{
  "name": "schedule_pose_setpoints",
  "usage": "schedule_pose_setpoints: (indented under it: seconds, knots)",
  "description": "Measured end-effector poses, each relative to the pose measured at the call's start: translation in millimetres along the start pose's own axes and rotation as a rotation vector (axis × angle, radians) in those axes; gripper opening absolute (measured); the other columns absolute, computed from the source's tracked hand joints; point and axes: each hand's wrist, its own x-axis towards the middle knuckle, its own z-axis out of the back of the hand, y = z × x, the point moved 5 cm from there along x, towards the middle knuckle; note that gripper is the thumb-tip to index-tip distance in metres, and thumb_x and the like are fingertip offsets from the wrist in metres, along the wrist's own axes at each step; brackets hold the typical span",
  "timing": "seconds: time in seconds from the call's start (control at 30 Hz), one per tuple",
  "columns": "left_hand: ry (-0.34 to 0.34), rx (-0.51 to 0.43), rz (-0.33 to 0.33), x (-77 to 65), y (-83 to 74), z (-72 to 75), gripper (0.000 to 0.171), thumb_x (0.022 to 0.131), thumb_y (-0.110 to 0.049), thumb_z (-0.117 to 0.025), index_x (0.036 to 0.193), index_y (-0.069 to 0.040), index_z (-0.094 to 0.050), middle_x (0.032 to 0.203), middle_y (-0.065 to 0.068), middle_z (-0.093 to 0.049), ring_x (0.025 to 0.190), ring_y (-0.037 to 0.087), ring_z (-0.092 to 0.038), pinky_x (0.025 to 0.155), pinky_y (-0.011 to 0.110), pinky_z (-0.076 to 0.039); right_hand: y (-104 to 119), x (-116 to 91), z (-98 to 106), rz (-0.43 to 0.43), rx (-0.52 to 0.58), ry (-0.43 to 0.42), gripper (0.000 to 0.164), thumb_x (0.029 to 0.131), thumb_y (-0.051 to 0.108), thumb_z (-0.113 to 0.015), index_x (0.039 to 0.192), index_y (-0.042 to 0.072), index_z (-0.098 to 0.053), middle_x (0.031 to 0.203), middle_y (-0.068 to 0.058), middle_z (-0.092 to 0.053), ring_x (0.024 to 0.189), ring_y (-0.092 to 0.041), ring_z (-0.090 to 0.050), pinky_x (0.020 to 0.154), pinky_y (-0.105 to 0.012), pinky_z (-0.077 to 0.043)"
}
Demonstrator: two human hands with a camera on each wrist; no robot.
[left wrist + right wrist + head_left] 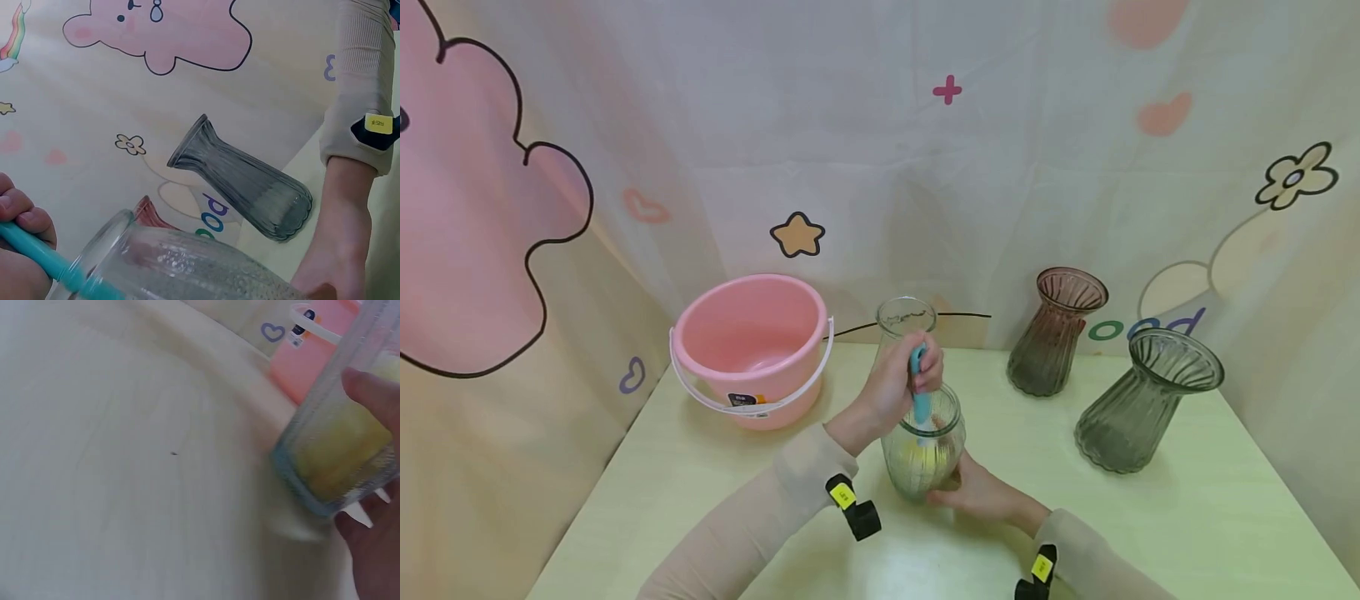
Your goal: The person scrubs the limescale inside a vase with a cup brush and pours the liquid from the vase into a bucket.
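My left hand (pixel 898 379) grips the teal handle of a bottle brush (pixel 917 367). The brush's yellow head (pixel 347 450) is inside a clear ribbed glass vase (pixel 922 467), seen through the wall near the bottom. Low on the vase's right side, my right hand (pixel 981 492) holds it, thumb in front and fingers around the base. In the left wrist view, the teal handle (pixel 37 250) runs from my left fingers into the vase mouth. The vase's base is close over the table in the right wrist view.
A pink bucket (pixel 748 342) with a white handle stands at the back left. Behind my left hand is another clear glass vase (pixel 906 312). To the right stand a reddish vase (pixel 1047 350) and a grey vase (pixel 1131 417). A printed curtain (pixel 850 167) surrounds the table (pixel 1195 517).
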Motion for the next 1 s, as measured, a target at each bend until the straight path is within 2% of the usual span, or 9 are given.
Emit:
schedule_pose_setpoints:
  seconds: [0.1,0.23,0.47,0.57,0.67,0.83,0.9,1.0]
  knots:
    - [-0.016,-0.031,-0.012,-0.7,-0.9,4.8,0.037,0.096,-0.018,-0.022,0.060,-0.013,-0.033,0.050,-0.005,-0.030,0.045,0.008,-0.027,0.049,0.023,-0.021,5,1,6,0.020,0.015,0.065,0.097,0.080,0.020,-0.070,0.146,0.017,0.000,0.150,-0.011,-0.019,0.137,-0.032,-0.021,0.108,-0.053,-0.019]
    - [-0.019,-0.056,-0.042,-2.1,-1.9,8.2,0.038,0.095,-0.016,-0.021,0.059,-0.013,-0.033,0.050,-0.005,-0.030,0.044,0.007,-0.027,0.048,0.024,-0.019,8,2,12,0.039,0.024,0.104,0.100,0.079,0.019,-0.071,0.147,0.017,0.003,0.150,-0.013,-0.019,0.136,-0.033,-0.022,0.107,-0.054,-0.020]
    - [0.003,-0.060,-0.065,-3.7,-7.6,1.3,0.038,0.094,-0.017,-0.024,0.057,-0.013,-0.034,0.048,-0.006,-0.030,0.043,0.008,-0.027,0.047,0.023,-0.021,4,4,8,0.010,0.046,0.054,0.098,0.075,0.018,-0.073,0.147,0.011,-0.007,0.146,-0.012,-0.028,0.133,-0.031,-0.027,0.106,-0.052,-0.022]
    - [0.011,-0.065,-0.057,-2.3,-17.4,-6.2,0.039,0.095,-0.017,-0.023,0.058,-0.013,-0.034,0.049,-0.006,-0.030,0.044,0.008,-0.027,0.048,0.024,-0.020,3,4,6,0.005,0.054,0.031,0.093,0.074,0.018,-0.074,0.144,0.010,-0.014,0.141,-0.011,-0.035,0.128,-0.029,-0.034,0.104,-0.048,-0.027]
    - [0.035,-0.085,-0.063,1.5,-34.0,-15.4,0.038,0.095,-0.016,-0.022,0.059,-0.012,-0.034,0.049,-0.005,-0.030,0.044,0.009,-0.026,0.048,0.024,-0.019,2,5,3,0.012,0.077,0.022,0.087,0.073,0.015,-0.075,0.141,0.012,-0.020,0.136,-0.009,-0.040,0.124,-0.027,-0.039,0.103,-0.045,-0.028]
    - [0.079,-0.079,-0.092,10.9,-65.2,-29.3,0.040,0.096,-0.019,-0.022,0.059,-0.014,-0.035,0.049,-0.006,-0.031,0.045,0.010,-0.025,0.048,0.025,-0.018,1,5,1,0.018,0.101,0.002,0.084,0.072,0.012,-0.075,0.138,0.015,-0.024,0.136,-0.008,-0.040,0.128,-0.029,-0.037,0.105,-0.051,-0.025]
    - [0.086,-0.071,-0.093,13.5,-70.7,-31.9,0.041,0.097,-0.021,-0.022,0.059,-0.014,-0.036,0.050,-0.006,-0.031,0.045,0.010,-0.025,0.049,0.025,-0.019,1,6,0,0.020,0.112,-0.002,0.083,0.073,0.012,-0.075,0.138,0.014,-0.024,0.137,-0.009,-0.039,0.129,-0.031,-0.035,0.106,-0.053,-0.024]
    - [0.086,-0.081,-0.082,13.8,-67.3,-31.3,0.040,0.096,-0.018,-0.022,0.058,-0.012,-0.035,0.049,-0.004,-0.030,0.044,0.010,-0.025,0.048,0.024,-0.019,1,7,-1,0.019,0.124,-0.004,0.085,0.072,0.011,-0.075,0.139,0.015,-0.023,0.139,-0.008,-0.037,0.130,-0.031,-0.033,0.107,-0.053,-0.022]
